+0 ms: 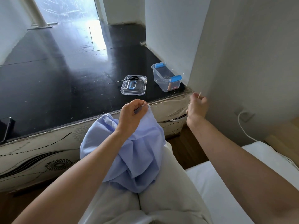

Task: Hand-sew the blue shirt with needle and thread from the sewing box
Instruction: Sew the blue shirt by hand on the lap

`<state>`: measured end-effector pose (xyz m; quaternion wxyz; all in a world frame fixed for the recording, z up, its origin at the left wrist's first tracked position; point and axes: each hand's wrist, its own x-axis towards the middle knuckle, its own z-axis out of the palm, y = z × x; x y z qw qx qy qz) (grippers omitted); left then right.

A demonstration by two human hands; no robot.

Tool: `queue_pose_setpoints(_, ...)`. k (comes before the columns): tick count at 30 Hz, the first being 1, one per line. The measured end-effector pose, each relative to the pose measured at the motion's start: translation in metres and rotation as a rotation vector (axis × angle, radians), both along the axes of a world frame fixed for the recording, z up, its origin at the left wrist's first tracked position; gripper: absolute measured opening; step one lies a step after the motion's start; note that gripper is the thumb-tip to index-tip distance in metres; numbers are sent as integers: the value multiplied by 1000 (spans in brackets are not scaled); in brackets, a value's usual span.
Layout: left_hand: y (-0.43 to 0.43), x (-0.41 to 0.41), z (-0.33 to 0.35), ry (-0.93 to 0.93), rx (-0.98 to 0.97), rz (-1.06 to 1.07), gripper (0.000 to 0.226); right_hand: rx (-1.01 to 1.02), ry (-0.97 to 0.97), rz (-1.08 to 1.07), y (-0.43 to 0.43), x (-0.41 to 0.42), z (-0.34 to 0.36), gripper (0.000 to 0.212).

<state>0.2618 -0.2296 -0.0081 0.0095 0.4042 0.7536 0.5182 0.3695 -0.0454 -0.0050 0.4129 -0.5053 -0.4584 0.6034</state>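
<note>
pinching the shirt (139,143) edge w/ l hand (133,113), fingers curled tight on the cloth; rest of the fabric bunched on lap. r hand (197,106) up & out to the right near the wall, fingers clenched on needle (199,95). thread (153,105) runs btwn the two hands. box (166,78) sits open on black table (64,78) by the wall. lid (140,90) just beside it w/ scissors (131,77) & spool (143,78) on it. phone (6,128) at far left.

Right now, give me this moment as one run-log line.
phase: stitching | left hand: pinches blue shirt edge | right hand: holds needle, thread runs to shirt | sewing box: open, on dark surface
</note>
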Motion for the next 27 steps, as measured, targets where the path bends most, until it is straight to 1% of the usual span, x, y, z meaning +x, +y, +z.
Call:
queue_pose_setpoints(2,0,0,1,-8,4,-13,7,105,-62,220,-6,1,-4,19)
queue_pose_setpoints(5,2,0,3,-17,8,-23,9,251,-36,685,-20,3,8,24)
queue_pose_setpoints(7,3,0,2,-17,0,-28,8,255,-86,990,-28,2,15,22)
queue_pose_setpoints(8,3,0,1,-10,-4,-30,8,235,-113,1104,-31,0,16,19)
queue_pose_setpoints(10,3,-1,1,6,-11,-31,11,207,-160,1203,-34,-2,14,14)
queue_pose_setpoints(13,3,-1,1,5,-22,-37,14,187,-124,1183,-32,-3,11,15)
queue_pose_setpoints(15,2,0,1,-11,-19,-43,12,177,-89,1095,-30,-1,11,16)
queue_pose_setpoints(19,1,3,1,-23,-14,-52,10,77,-6,649,-26,-1,13,17)
queue_pose_setpoints(21,1,4,1,-29,-12,-56,9,65,-1,525,-24,0,14,17)
queue_pose_setpoints(22,1,4,1,-34,-10,-57,9,70,-9,527,-24,0,14,17)
queue_pose_setpoints(25,2,4,1,-45,-11,-58,8,103,-21,649,-28,1,12,18)
queue_pose_setpoints(27,3,4,1,-51,-12,-59,6,124,-19,672,-29,1,12,19)
